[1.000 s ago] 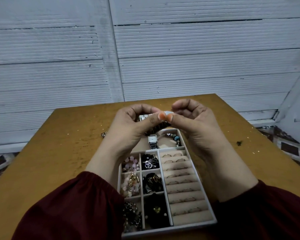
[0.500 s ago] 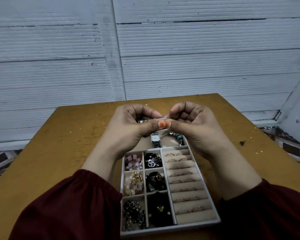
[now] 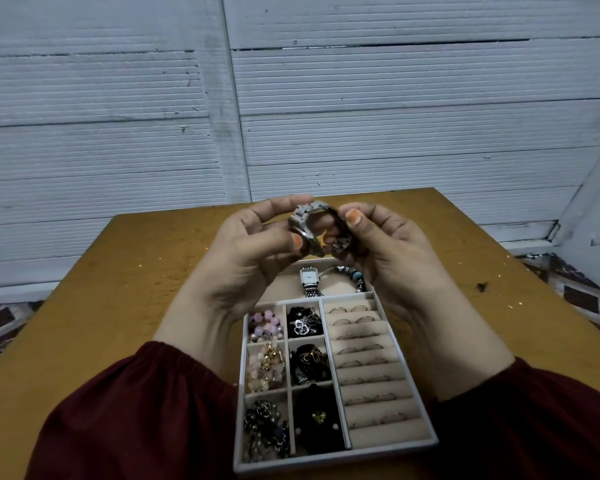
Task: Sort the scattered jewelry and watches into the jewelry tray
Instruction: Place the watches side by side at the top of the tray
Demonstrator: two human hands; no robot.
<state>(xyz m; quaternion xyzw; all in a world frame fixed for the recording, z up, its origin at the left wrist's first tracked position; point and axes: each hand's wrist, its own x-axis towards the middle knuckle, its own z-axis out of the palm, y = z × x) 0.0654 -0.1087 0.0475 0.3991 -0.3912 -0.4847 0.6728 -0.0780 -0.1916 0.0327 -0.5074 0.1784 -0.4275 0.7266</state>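
Observation:
A silver link-band watch (image 3: 310, 221) is held in the air above the far end of the jewelry tray (image 3: 340, 457). My left hand (image 3: 253, 251) pinches its left side and my right hand (image 3: 381, 244) pinches its right side, the band looped between them. In the tray's far compartment lie a square-faced silver watch (image 3: 309, 279) and a beaded bracelet (image 3: 355, 276). Small compartments hold pink beads (image 3: 265, 325) and dark tangled chains (image 3: 305, 322). Several rings (image 3: 359, 348) sit in the padded rows on the right.
The tray stands on a brown wooden table (image 3: 118, 289) near its front edge. A white panelled wall (image 3: 361, 116) rises behind the table. A small dark speck (image 3: 482, 286) lies on the table to the right.
Both hands have lifted and turned outward, so the watch band that was hidden behind my fingers now shows as an open loop between them.

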